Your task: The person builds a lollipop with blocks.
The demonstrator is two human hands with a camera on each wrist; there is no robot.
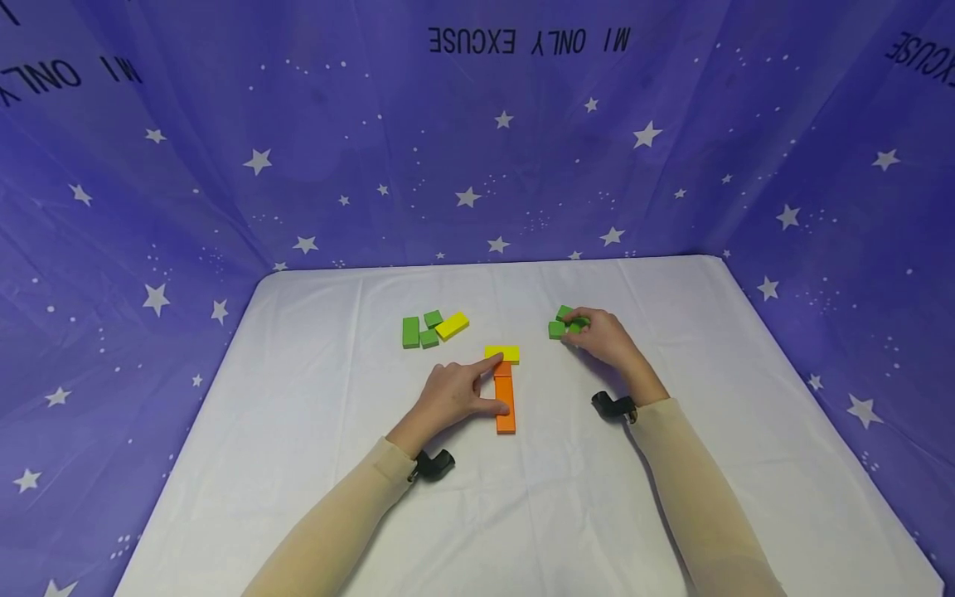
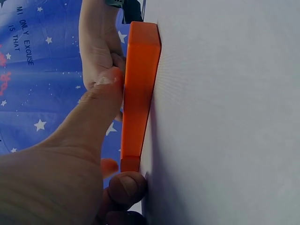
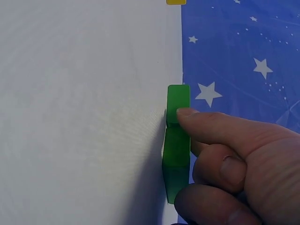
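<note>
A long orange block (image 1: pixel 505 406) lies on the table, with a short orange block (image 1: pixel 503 370) at its far end and a yellow block (image 1: pixel 511 355) set crosswise beyond that. My left hand (image 1: pixel 451 390) rests its thumb on the long block and stretches its index finger to the short one and the yellow. In the left wrist view, the long orange block (image 2: pixel 140 79) shows large beside the thumb. Farther right, my right hand (image 1: pixel 606 336) pinches a green block (image 1: pixel 574 328) between thumb and fingers, within a small green cluster. More green blocks (image 3: pixel 179 101) line up in the right wrist view, partly hidden by fingers.
Left of the yellow crosspiece lie a larger green block (image 1: pixel 410 332), two small green blocks (image 1: pixel 429 338) and another yellow block (image 1: pixel 453 326). A white cloth covers the table (image 1: pixel 298 414). Behind it hangs a purple star-patterned curtain (image 1: pixel 418 149). Black wrist cameras (image 1: pixel 613 405) stick out at both cuffs.
</note>
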